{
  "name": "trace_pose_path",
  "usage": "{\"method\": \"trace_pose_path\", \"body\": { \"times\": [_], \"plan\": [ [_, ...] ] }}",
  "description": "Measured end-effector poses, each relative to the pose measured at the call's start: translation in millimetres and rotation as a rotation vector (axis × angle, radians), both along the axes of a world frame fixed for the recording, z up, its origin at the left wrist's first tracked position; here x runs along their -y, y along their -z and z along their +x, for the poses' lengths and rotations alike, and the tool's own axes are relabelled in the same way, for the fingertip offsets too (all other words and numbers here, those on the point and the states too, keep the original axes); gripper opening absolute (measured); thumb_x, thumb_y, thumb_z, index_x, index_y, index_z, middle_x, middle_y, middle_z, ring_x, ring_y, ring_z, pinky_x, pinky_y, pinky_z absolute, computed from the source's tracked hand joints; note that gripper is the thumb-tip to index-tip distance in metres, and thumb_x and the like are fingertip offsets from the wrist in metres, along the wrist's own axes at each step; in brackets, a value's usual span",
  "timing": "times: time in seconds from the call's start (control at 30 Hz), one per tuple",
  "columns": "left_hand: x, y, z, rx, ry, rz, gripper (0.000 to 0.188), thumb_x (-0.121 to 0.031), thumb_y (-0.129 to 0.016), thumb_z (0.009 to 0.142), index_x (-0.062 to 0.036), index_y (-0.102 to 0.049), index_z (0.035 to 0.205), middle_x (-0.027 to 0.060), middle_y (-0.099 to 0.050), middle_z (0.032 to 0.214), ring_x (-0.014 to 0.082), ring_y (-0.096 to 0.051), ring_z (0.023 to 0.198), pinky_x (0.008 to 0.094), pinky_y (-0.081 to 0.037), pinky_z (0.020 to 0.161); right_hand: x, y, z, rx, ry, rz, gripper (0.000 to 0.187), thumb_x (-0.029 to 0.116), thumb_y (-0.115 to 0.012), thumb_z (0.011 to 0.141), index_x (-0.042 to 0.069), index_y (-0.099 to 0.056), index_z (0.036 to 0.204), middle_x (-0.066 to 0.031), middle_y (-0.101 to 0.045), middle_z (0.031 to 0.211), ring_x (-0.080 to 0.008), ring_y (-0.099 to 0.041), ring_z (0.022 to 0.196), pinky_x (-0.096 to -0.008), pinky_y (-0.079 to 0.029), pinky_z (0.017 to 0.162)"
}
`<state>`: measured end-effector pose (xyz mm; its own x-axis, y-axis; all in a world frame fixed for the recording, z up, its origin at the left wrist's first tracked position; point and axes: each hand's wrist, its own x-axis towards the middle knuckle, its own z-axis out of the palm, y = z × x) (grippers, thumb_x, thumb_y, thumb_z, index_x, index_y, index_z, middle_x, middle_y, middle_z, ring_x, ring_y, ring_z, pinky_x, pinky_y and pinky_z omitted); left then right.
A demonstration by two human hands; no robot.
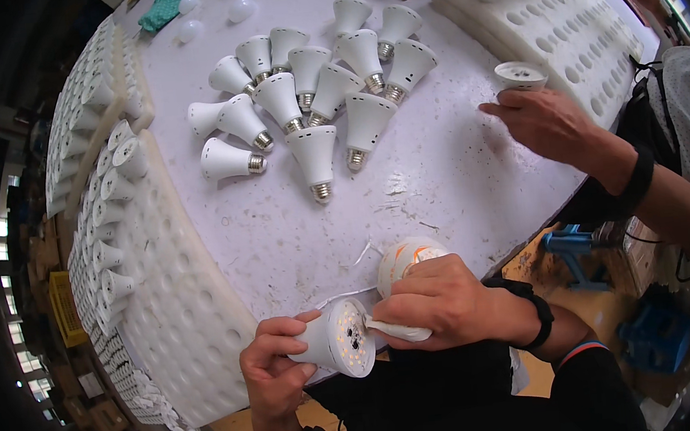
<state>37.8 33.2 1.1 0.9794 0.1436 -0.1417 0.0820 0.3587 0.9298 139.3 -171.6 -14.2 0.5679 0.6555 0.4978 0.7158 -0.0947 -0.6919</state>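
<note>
Near the table's front edge, my left hand (280, 369) is closed around a white bulb housing (315, 341). Its open end faces right and shows a round LED board (351, 338) with small yellow chips. My right hand (447, 305) is closed on a slim white object (400, 330), whose tip touches or nearly touches the board's rim; its kind is unclear. Just behind that hand is a rounded white thing with orange marks (405, 261), partly hidden; whether my fingers hold it I cannot tell. Several white bulb housings with screw bases (313, 157) lie beyond on the table.
At right, another person's hand (546, 124) holds a bulb housing (521, 75). White foam trays with round holes stand at left (181, 312) and back right (568, 40), partly filled. Loose white domes (242, 10) and a green cloth (163, 10) lie at the back left.
</note>
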Motion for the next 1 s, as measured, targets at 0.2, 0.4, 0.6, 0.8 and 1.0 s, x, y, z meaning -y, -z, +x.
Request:
{"method": "trace_pose_path", "body": {
  "times": [0.2, 0.4, 0.6, 0.8, 1.0],
  "plan": [
    [-3.5, 10.0, 2.2, 0.133, 0.004, 0.074, 0.023, 0.017, -0.052, 0.055, -0.0027, -0.056, 0.066, 0.0071, -0.05, 0.097, 0.0329, -0.048, 0.106, 0.0434, -0.041, 0.088, 3.0, -0.1, 2.2, -0.108, -0.053, 0.029, 0.016, 0.011, -0.07, 0.063, 0.008, -0.058, 0.074, -0.0023, -0.049, 0.056, -0.018, -0.05, 0.046, -0.0284, -0.038, 0.042],
    [8.4, 18.9, 23.7, 0.267, -0.056, -0.079, 0.029, 0.009, -0.056, 0.066, -0.0048, -0.055, 0.092, 0.0076, -0.051, 0.101, 0.0309, -0.048, 0.106, 0.0429, -0.042, 0.088, 9.1, 0.1, 4.3, -0.169, -0.047, 0.092, 0.016, 0.009, -0.07, 0.063, 0.006, -0.058, 0.073, -0.0046, -0.053, 0.057, -0.0182, -0.052, 0.047, -0.0279, -0.039, 0.043],
    [14.8, 25.9, 57.8, -0.33, -0.052, -0.452, 0.036, -0.02, -0.039, 0.09, 0.0017, -0.037, 0.119, 0.0161, -0.05, 0.108, 0.0248, -0.055, 0.095, 0.0286, -0.051, 0.077, 22.6, -2.5, 3.7, -0.141, 0.059, 0.256, 0.027, 0.011, -0.069, 0.068, 0.006, -0.06, 0.093, -0.006, -0.06, 0.07, -0.0217, -0.059, 0.059, -0.0295, -0.047, 0.051],
    [39.0, 41.4, 93.1, -0.345, 0.164, -0.388, 0.036, -0.021, -0.04, 0.09, 0.0028, -0.038, 0.117, 0.0138, -0.053, 0.103, 0.0224, -0.056, 0.09, 0.0287, -0.05, 0.076, 32.1, 3.0, 0.6, -0.142, 0.048, 0.276, 0.033, 0.018, -0.07, 0.068, 0.005, -0.059, 0.096, -0.008, -0.059, 0.068, -0.0224, -0.058, 0.058, -0.0298, -0.047, 0.052],
    [64.3, 43.8, 125.0, -0.261, 0.195, -0.117, 0.034, -0.014, -0.048, 0.087, 0.0018, -0.04, 0.116, 0.0114, -0.051, 0.107, 0.0181, -0.055, 0.093, 0.028, -0.048, 0.08, 32.2, -1.3, -0.1, -0.185, -0.027, 0.453, 0.031, 0.023, -0.065, 0.075, -0.003, -0.06, 0.092, -0.0099, -0.063, 0.071, -0.0216, -0.061, 0.06, -0.0285, -0.048, 0.056]
  ]
}}
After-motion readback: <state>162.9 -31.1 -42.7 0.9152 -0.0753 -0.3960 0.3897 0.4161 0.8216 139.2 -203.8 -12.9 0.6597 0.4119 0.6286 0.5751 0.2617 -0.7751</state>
